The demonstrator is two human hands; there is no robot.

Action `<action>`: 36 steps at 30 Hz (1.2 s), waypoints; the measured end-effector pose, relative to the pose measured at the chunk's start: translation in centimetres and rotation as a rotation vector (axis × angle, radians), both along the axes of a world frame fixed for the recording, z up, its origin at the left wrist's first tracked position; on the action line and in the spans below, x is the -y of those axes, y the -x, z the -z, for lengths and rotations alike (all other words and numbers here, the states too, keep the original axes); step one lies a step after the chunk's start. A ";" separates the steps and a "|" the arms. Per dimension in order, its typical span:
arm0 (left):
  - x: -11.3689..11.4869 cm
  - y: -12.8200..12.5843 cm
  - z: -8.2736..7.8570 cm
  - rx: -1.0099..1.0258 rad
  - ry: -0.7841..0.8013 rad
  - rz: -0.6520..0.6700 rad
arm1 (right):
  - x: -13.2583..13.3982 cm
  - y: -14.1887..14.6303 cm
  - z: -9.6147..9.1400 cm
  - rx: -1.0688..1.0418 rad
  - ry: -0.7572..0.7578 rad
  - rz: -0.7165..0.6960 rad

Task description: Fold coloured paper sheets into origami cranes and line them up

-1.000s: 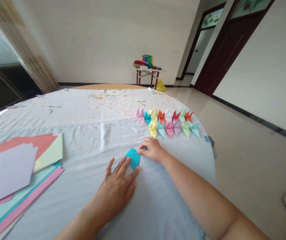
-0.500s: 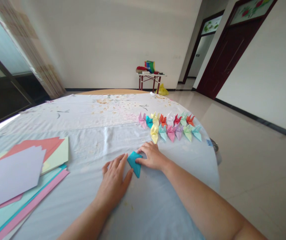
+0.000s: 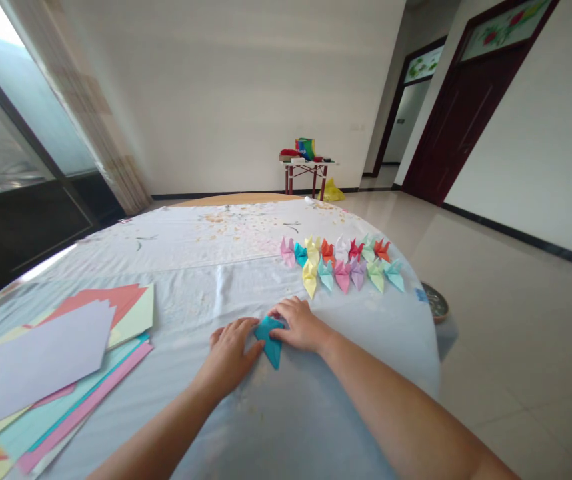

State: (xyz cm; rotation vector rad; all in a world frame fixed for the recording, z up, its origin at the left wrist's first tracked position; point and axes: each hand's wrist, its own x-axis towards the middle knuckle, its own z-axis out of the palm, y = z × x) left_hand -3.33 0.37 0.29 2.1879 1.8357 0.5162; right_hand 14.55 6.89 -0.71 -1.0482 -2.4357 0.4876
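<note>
- teal folded paper (image 3: 271, 341) on cloth-covered bench (image 3: 206, 247), between both hands
- left hand (image 3: 229, 353): narrow grip, pressing against paper's left edge
- right hand (image 3: 301, 327): narrow grip, curled over paper's top
- origami cranes (image 3: 341, 270) in rows just beyond

Two bare arms enter our frame from the lower edge, as seen from the head-worn camera. The right forearm (image 3: 391, 400) fills more of our view, broad and rounded, widening steadily toward the bottom corner of the picture. The slimmer left forearm (image 3: 156, 427) tapers smoothly to a narrow wrist (image 3: 200, 390) and a broad, soft-backed left hand (image 3: 229, 357). The right hand (image 3: 301, 327) shows rounded knuckles and short, tapering fingers (image 3: 286, 310). We see smooth skin along both arms, with no cables, straps or markings on them. The fingernails are too small for us to make out.
</note>
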 end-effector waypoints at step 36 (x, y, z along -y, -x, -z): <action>-1.1 -2.8 -0.1 1.367 0.291 -0.142 | -0.4 -0.4 -0.3 -0.643 0.704 -0.042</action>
